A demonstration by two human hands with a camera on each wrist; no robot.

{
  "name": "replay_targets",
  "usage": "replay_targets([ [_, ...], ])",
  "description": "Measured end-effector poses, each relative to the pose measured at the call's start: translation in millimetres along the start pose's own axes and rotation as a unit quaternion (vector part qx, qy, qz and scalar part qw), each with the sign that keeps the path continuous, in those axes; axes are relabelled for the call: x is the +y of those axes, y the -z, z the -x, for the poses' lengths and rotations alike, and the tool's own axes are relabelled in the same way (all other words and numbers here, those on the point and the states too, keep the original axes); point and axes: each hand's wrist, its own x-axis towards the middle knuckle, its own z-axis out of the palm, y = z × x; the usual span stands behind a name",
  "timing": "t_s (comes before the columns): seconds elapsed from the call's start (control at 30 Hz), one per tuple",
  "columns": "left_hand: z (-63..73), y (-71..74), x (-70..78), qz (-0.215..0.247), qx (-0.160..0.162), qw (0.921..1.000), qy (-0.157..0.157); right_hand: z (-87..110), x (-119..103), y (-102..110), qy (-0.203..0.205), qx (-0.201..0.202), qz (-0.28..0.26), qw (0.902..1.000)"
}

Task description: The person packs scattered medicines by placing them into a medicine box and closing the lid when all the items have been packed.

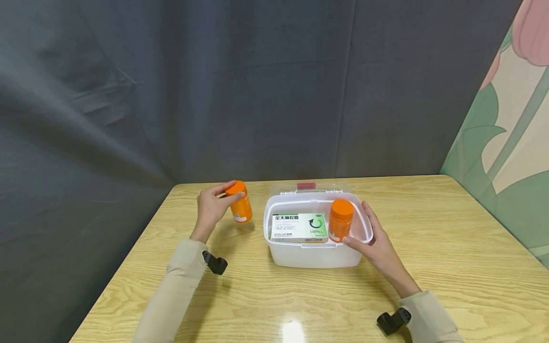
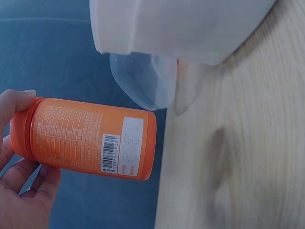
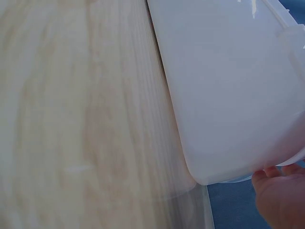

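Observation:
My left hand pinches an orange pill bottle by its cap, holding it above the table to the left of a white plastic box. The left wrist view shows this bottle with its barcode and printed label facing the camera. On the box's right end, my right hand grips the rim, thumb at the front corner and fingers along the side. Inside the box, a second orange pill bottle stands upright beside a white-and-green medicine carton. The right wrist view shows fingertips against the box's outer wall.
The box's clear lid with a red latch hangs open behind it. Wood-grain table surrounds the box. A dark cloth hangs behind the table, and a flower-patterned wall rises at the right.

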Motion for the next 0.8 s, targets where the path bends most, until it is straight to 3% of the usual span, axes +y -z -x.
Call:
replay_targets([
  [0.27, 3.2, -2.1, 16.8, 0.005, -0.029, 0.9995, -0.013, 0.2, 0.4, -0.2, -0.002, 0.003, 0.010, 0.9999],
  [0.8, 6.1, -2.0, 29.8, 0.017, -0.035, 0.9989, -0.026, -0.3, 0.5, -0.5, -0.002, 0.003, 0.013, 0.9999],
])
